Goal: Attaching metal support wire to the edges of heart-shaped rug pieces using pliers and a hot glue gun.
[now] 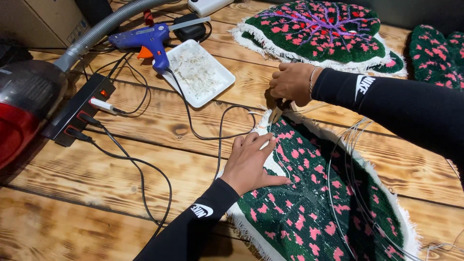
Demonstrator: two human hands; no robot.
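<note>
A green tufted rug piece with pink spots (pixel 314 203) lies back side up on the wooden table, its white cloth border frayed. My left hand (pixel 251 164) presses flat on its left edge, fingers spread. My right hand (pixel 291 83) is closed around scissors (pixel 276 113), whose blades point down at the white border at the rug's top corner. Thin white threads loop over the rug's right side.
A blue glue gun (pixel 145 41) rests beside a white tray (pixel 217 87) of fibre scraps. A black power strip (pixel 79 113) with cables and a red vacuum cleaner (pixel 21 111) with grey hose sit at left. Finished green-pink rugs (pixel 319 29) lie at back.
</note>
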